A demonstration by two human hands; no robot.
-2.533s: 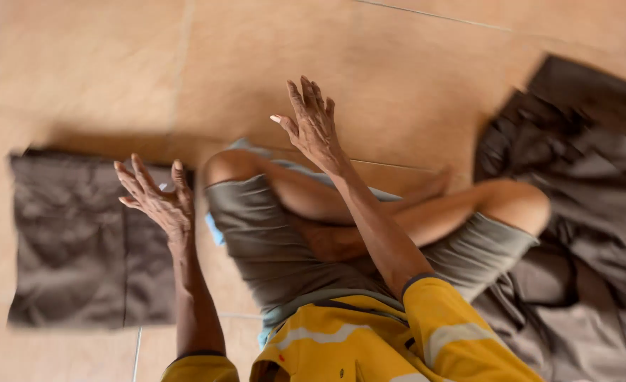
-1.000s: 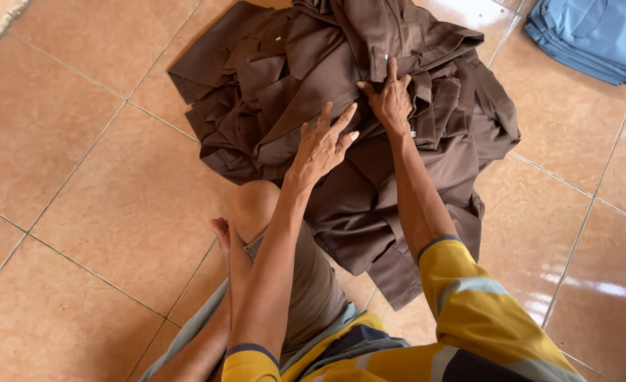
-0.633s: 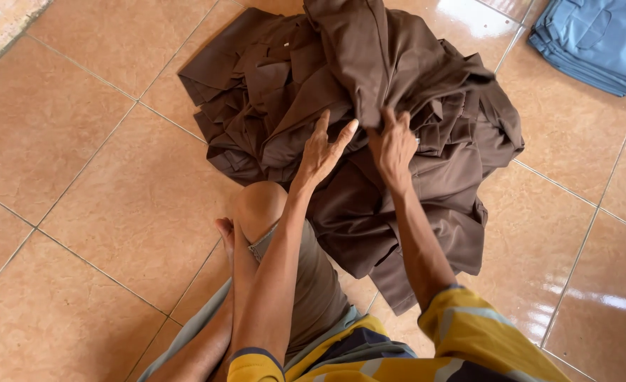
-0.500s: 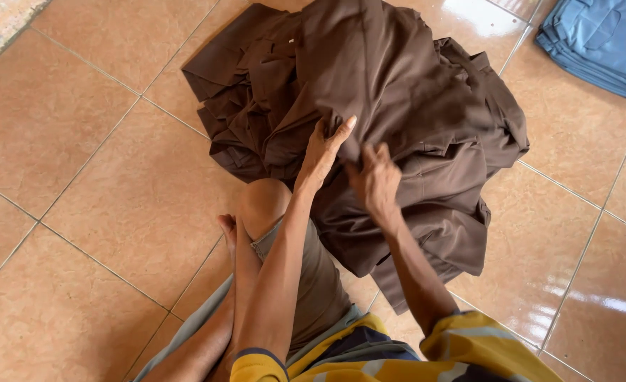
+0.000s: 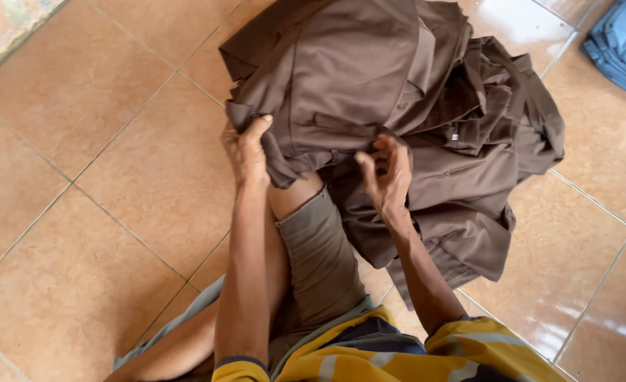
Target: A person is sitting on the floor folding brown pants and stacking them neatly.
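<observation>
Looking down from the head camera onto a floor of orange-brown tiles, crossed by pale grout lines, with a strip of rougher, speckled paving at the far upper left corner.

Sitting on that floor, with a bent knee in grey-green shorts rising between the two forearms, and a yellow shirt with grey and dark stripes showing at the bottom edge.

Reaching up along the left of the knee, the left hand gripping the lower left corner of a brown garment: thumb lying on top of the cloth, fingers curled under its edge, grip closed on the fabric.

Hanging and spreading between both hands, that brown garment covering the knee's top, its front panel smooth and facing up, a stitched placket running down its right part.

Holding the same garment's lower hem further right, the right hand: fingers bent and pinching a fold of the cloth, grip narrow and closed on it, palm turned toward the knee.

Lying beneath and to the right, a crumpled pile of more brown clothing, touching the held garment and resting on the tiles.

Peeking in at the upper right corner, well apart from the hands, a folded blue cloth.
</observation>
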